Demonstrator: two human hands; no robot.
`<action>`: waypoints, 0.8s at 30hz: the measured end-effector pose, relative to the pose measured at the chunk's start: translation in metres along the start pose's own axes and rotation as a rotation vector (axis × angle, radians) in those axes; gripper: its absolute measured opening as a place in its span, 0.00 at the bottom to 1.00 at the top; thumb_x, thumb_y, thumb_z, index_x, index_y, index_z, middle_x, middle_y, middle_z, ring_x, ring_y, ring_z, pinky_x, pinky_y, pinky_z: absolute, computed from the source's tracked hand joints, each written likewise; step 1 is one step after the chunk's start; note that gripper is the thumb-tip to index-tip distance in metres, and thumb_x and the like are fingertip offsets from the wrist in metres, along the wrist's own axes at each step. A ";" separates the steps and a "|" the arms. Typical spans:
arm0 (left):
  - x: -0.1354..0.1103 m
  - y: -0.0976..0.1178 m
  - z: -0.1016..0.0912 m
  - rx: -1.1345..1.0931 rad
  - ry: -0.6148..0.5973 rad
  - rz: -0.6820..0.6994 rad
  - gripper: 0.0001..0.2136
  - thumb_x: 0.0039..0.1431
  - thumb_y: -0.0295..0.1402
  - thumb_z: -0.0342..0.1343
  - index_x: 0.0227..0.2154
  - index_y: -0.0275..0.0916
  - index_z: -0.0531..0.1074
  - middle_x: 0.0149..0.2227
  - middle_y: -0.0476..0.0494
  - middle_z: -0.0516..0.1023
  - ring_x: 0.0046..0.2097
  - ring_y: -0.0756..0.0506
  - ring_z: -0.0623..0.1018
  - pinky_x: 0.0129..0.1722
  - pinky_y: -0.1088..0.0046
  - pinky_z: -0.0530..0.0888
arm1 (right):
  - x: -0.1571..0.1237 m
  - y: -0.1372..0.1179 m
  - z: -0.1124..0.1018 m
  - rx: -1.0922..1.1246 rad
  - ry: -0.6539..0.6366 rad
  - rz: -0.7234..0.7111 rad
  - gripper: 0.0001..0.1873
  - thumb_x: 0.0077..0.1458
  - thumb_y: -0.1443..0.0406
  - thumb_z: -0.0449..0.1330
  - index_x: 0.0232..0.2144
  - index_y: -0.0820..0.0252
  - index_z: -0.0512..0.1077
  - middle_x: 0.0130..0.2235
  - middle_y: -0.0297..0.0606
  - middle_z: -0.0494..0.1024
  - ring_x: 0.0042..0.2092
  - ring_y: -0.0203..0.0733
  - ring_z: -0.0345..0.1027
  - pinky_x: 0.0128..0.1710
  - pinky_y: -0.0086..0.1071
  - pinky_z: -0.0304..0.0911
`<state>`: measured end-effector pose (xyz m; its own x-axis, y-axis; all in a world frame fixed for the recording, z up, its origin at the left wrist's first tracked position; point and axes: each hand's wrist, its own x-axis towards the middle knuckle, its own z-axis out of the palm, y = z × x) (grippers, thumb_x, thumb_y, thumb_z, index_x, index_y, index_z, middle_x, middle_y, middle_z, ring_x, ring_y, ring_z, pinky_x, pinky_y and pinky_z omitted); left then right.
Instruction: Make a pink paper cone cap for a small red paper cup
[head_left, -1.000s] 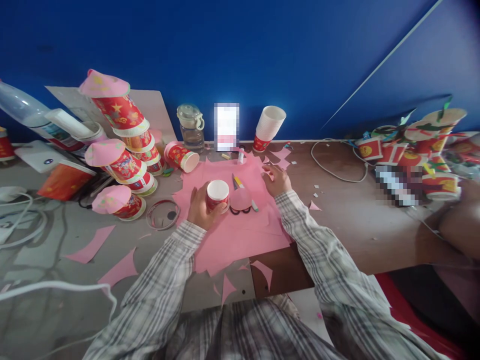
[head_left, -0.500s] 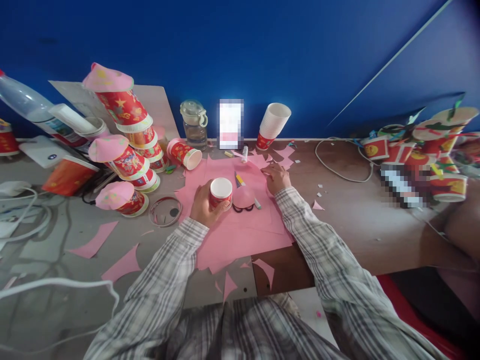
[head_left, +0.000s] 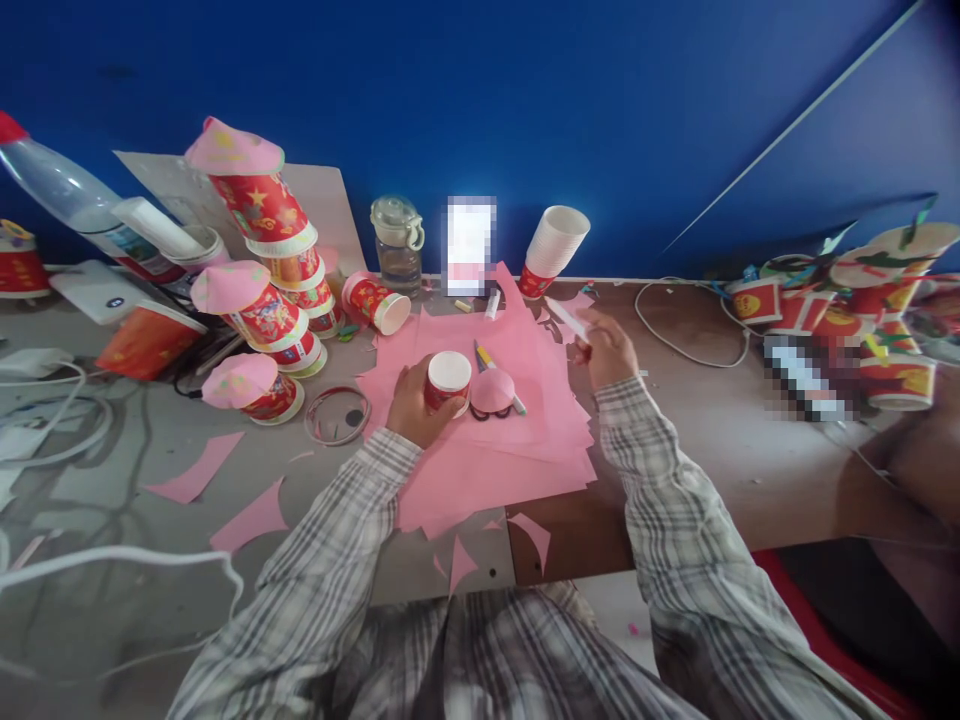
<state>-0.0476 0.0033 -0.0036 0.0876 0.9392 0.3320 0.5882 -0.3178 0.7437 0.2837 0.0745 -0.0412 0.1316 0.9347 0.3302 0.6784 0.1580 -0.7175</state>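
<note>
**At the pink paper pile: left hand on cup, right hand holding a white stick**

On the desk, the left hand is wrapped around a red paper cup. The cup stands upright, mouth up, on the pink sheets. The right hand is off the paper, above the bare brown table, with its fingers pinched closed on a thin white stick that points up and left. A pink cone sits just beside the cup, over the black scissors. A yellow pen lies behind it.

Doing it well, as I judge it: hold the cup by its wall, not the rim, so it doesn't crush. Leave its base flat on the sheets so it doesn't tip onto the cone. Bring the stick in from the right, clear of the stack of white cups and the loose pink scraps. Grip the stick low for better control of its tip.

Hard to read:
- The stick could be glue, a marker or a tool; it is too small and blurred to tell.
- There is a red bit at the right fingertips, possibly a cap; I can't tell.
- The scissor blades are hidden under the cone.
- The left fingers are behind the cup.
- A phone-shaped block at the wall and a patch at right are pixelated.
- Another person's arm is cut off at the right edge, its hand unseen.
- The capped cups at left overlap, so the count is unclear.
</note>
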 end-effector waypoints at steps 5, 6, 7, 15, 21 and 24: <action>0.000 -0.002 0.001 -0.080 0.010 0.013 0.28 0.45 0.41 0.56 0.49 0.39 0.58 0.48 0.38 0.68 0.49 0.40 0.69 0.49 0.58 0.66 | -0.033 -0.063 -0.006 0.820 -0.142 0.233 0.21 0.70 0.40 0.67 0.50 0.45 0.83 0.30 0.28 0.70 0.29 0.42 0.69 0.36 0.44 0.78; 0.000 -0.002 0.001 -0.097 0.012 0.011 0.28 0.45 0.41 0.56 0.49 0.39 0.58 0.48 0.38 0.69 0.49 0.40 0.69 0.49 0.58 0.66 | -0.042 -0.078 0.000 0.949 -0.188 0.210 0.21 0.67 0.40 0.70 0.47 0.45 0.82 0.30 0.27 0.69 0.29 0.41 0.68 0.35 0.43 0.77; 0.000 -0.003 0.000 -0.115 0.015 0.009 0.28 0.44 0.41 0.57 0.49 0.39 0.58 0.48 0.38 0.69 0.48 0.40 0.69 0.49 0.58 0.66 | -0.051 -0.091 0.007 1.057 -0.232 0.183 0.21 0.65 0.41 0.73 0.47 0.45 0.82 0.30 0.26 0.68 0.30 0.41 0.68 0.36 0.42 0.77; 0.003 -0.002 -0.004 -0.420 0.050 -0.074 0.26 0.45 0.40 0.57 0.47 0.36 0.61 0.45 0.36 0.70 0.46 0.41 0.71 0.47 0.60 0.69 | -0.087 -0.134 0.038 1.390 -0.374 0.090 0.24 0.56 0.52 0.84 0.47 0.47 0.79 0.27 0.19 0.64 0.27 0.35 0.63 0.33 0.36 0.77; 0.005 -0.003 -0.006 -0.523 0.028 -0.115 0.24 0.47 0.39 0.57 0.47 0.36 0.62 0.45 0.37 0.71 0.45 0.42 0.72 0.47 0.59 0.68 | -0.091 -0.139 0.032 1.290 -0.226 0.129 0.25 0.56 0.52 0.86 0.39 0.48 0.73 0.23 0.16 0.61 0.23 0.32 0.56 0.28 0.31 0.70; 0.006 -0.006 -0.004 -0.630 0.029 -0.124 0.25 0.47 0.40 0.57 0.48 0.37 0.61 0.46 0.37 0.70 0.45 0.42 0.72 0.46 0.59 0.69 | -0.091 -0.137 0.032 1.275 -0.133 0.210 0.27 0.58 0.48 0.84 0.36 0.48 0.71 0.21 0.14 0.57 0.20 0.30 0.48 0.24 0.29 0.62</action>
<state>-0.0538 0.0097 -0.0036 0.0221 0.9728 0.2305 0.0069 -0.2307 0.9730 0.1554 -0.0219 0.0075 0.0282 0.9911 0.1304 -0.5174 0.1261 -0.8464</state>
